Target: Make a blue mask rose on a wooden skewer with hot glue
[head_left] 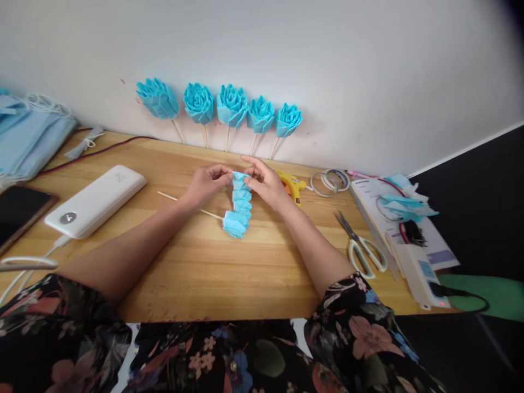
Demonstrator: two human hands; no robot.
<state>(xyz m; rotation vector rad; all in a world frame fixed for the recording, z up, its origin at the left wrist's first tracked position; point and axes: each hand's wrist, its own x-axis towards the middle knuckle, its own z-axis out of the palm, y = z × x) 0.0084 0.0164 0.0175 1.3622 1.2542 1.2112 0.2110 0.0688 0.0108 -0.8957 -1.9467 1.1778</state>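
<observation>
A pleated light-blue strip (242,197) runs down the middle of the table. Its lower end is rolled into a small flower head (236,224) on a thin wooden stick (210,213), which points left and passes behind my left forearm. My left hand (210,183) pinches the strip's upper left corner between thumb and fingers. At the upper right corner my right hand (264,183) grips the same end, thumb in front, with one finger stretched away. Partly hidden behind my right hand lies a yellow hot glue gun (295,185).
Several finished blue flowers (232,106) on sticks lean against the wall. To the left are a white power bank (96,201), a phone (22,215) and stacked face masks (30,136). Scissors (360,245), tape rolls (334,181), a booklet (434,240) and a power strip (421,275) lie right.
</observation>
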